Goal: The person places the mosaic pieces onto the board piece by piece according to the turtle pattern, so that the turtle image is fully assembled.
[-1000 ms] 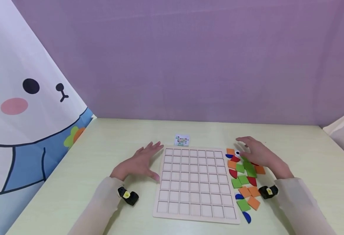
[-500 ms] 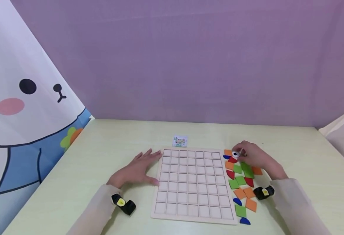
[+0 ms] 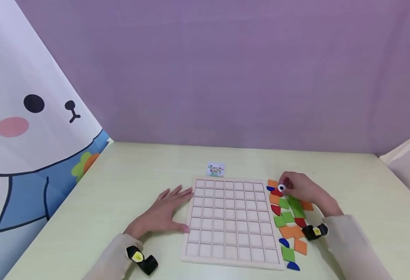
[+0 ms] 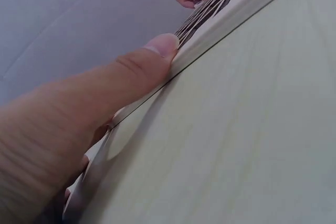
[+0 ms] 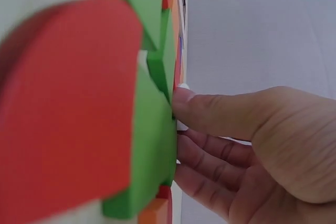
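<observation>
A pale wooden grid board point(image 3: 229, 225) lies flat in the middle of the table. My left hand point(image 3: 161, 214) rests at its left edge, fingers spread. In the left wrist view the left thumb point(image 4: 142, 66) touches the board's side. My right hand point(image 3: 303, 190) is beyond the board's far right corner. It pinches a round white eye piece point(image 3: 281, 188) with a black dot, between thumb and fingers. Only a sliver of that white piece point(image 5: 182, 126) shows in the right wrist view. Under and beside this hand lie green pieces point(image 3: 297, 207) and a red piece point(image 3: 277, 193).
Along the board's right side, several flat orange squares point(image 3: 300, 246), green squares point(image 3: 288, 254), red pieces point(image 3: 276, 210) and blue half-rounds point(image 3: 293, 266) lie loose. A small printed card point(image 3: 215, 169) sits behind the board. A purple cloth point(image 3: 226, 74) hangs behind the table point(image 3: 148, 159).
My right hand has come down from hovering over the pieces, its fingers closing on the eye piece, which first tilted up. My left hand has shifted slightly toward me along the board's edge.
</observation>
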Motion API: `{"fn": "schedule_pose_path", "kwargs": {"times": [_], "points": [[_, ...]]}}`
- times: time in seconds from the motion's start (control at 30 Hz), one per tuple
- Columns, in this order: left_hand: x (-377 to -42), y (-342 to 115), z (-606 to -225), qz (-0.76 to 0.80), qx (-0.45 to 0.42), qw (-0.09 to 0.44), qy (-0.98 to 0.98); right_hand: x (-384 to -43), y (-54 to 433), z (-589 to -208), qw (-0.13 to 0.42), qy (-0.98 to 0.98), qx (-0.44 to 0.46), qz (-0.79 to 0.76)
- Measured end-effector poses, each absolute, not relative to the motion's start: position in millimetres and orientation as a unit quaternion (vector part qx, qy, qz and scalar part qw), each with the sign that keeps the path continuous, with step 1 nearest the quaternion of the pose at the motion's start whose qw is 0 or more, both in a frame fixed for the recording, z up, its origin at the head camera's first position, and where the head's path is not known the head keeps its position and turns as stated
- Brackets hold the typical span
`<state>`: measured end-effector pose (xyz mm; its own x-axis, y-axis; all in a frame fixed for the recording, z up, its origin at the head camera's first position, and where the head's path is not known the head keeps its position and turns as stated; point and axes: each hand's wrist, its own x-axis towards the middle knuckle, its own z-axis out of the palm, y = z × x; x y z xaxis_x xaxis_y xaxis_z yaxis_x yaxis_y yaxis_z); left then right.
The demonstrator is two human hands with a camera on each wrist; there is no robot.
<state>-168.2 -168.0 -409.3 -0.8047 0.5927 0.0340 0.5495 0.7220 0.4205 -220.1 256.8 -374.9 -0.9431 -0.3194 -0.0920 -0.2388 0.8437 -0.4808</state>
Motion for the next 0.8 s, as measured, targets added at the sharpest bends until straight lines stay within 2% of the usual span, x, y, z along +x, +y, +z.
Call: {"fn": "schedule_pose_path", "kwargs": {"times": [0.3, 0.53, 0.8], "points": [[-169.8, -168.4, -413.7, 0.206, 0.317, 0.037, 0.925, -221.1, 259.8, -375.6, 0.095, 0.951, -0.149, -0.254], [-172.4, -167.4, -415.9, 0.206, 0.319, 0.034, 0.924, -221.4, 262.7, -372.9, 0.075, 0.951, -0.169, -0.249], [-171.1, -169.8, -412.9, 0.204, 0.318, 0.044, 0.925, -221.1, 261.0, -371.9, 0.078, 0.944, -0.186, -0.261]]}}
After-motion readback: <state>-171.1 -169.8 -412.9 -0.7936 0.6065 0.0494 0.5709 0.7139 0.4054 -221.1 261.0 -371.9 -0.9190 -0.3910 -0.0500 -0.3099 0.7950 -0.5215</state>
